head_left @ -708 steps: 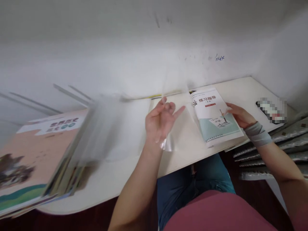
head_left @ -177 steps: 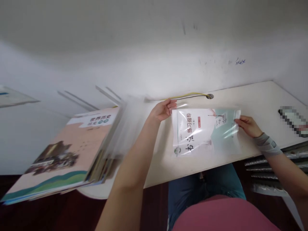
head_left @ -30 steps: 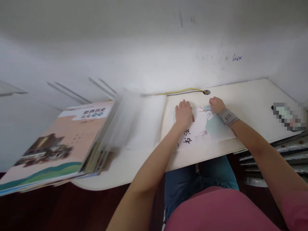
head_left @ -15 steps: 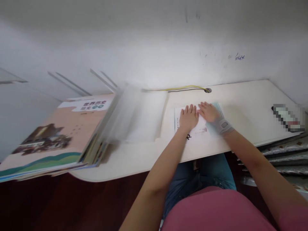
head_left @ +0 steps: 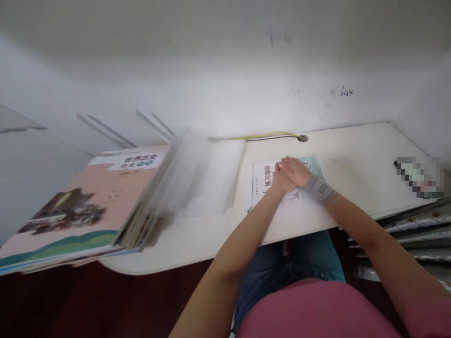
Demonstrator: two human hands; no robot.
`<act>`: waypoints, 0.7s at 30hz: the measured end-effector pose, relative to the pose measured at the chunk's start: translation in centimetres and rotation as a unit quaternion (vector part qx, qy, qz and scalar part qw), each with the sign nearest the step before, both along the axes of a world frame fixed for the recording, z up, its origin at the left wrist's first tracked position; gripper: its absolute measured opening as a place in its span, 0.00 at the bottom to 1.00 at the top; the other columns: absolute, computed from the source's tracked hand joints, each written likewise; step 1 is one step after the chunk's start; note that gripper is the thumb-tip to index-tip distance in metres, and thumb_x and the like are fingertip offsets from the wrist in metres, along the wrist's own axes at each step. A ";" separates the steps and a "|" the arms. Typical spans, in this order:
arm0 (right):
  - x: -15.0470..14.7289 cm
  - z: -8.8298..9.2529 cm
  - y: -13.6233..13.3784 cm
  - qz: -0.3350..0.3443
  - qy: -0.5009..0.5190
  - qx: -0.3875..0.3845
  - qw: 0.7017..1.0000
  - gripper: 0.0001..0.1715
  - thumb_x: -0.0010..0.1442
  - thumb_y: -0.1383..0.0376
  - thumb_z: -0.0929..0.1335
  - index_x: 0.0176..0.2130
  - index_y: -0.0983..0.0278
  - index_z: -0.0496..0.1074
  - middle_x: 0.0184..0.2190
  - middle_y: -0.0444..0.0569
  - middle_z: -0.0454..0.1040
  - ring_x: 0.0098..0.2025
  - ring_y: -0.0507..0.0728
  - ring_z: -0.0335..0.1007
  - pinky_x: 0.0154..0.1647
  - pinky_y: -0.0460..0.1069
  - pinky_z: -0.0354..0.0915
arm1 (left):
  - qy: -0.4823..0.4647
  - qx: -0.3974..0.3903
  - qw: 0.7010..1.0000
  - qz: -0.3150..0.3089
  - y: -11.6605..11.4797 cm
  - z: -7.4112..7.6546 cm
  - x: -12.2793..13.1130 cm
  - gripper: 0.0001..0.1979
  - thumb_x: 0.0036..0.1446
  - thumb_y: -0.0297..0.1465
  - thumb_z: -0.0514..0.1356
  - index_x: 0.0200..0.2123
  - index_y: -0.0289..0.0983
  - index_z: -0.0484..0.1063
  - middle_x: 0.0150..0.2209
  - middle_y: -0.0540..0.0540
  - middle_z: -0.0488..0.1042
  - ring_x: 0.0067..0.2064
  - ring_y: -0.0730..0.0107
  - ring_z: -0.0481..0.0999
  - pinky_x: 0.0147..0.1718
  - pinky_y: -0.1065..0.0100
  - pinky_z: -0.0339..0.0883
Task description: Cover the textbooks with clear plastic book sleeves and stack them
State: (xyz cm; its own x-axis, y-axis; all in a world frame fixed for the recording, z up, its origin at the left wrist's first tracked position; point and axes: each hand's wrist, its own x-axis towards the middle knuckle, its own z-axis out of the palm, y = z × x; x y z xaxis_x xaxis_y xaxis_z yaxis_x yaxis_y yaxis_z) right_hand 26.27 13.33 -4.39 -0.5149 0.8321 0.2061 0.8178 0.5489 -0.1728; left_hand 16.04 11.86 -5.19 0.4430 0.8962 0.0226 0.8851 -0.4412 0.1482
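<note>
- Pressing on the thin book with the left hand, and laying the right hand over it. Not pinching anything with the right hand, fingers out long. Can't tell about the left fingers, partly hidden underneath.
- Seen under both hands: the book, shut, front up and turned sideways, on the right part of the desk, close to the near edge.
- Done, by the look of it: book closed and set flat. Maybe almost finished with this one. Can't tell about a clear cover around it.
- Left over, farther left: milky see-through sheets, blurry, with no book seen inside.
- Just left of those: a big pile of books, well apart from the thin one.
- At the far edge: a yellow cord, running to a round hole.
- Far over on the right: a blurred-out phone.
</note>
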 end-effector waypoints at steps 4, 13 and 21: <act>3.6 -1.1 0.7 0.011 -0.028 -0.002 1.000 0.33 0.68 0.54 0.52 0.61 0.71 0.61 0.64 0.59 0.58 0.66 0.63 0.52 0.64 0.59 0.51 | -0.007 0.004 1.000 0.025 0.3 -0.2 -4.5 0.30 0.65 0.41 0.39 0.66 0.34 0.51 0.67 0.43 0.52 0.68 0.55 0.49 0.64 0.52 0.44; 9.2 -2.3 1.0 -0.064 -0.108 0.009 0.992 0.38 0.67 0.50 0.50 0.65 0.71 0.54 0.67 0.63 0.51 0.68 0.68 0.45 0.63 0.60 0.50 | -0.046 0.027 0.976 0.212 -0.3 -1.4 -10.9 0.31 0.64 0.39 0.42 0.64 0.23 0.53 0.66 0.27 0.52 0.67 0.47 0.50 0.63 0.50 0.46; 9.4 -2.3 1.1 -0.083 -0.061 -0.005 0.995 0.38 0.66 0.51 0.51 0.64 0.74 0.55 0.65 0.62 0.55 0.67 0.66 0.48 0.64 0.60 0.49 | -0.322 0.027 0.901 0.289 0.3 -0.8 -12.1 0.26 0.60 0.34 0.51 0.60 0.31 0.59 0.57 0.31 0.67 0.59 0.50 0.66 0.57 0.50 0.58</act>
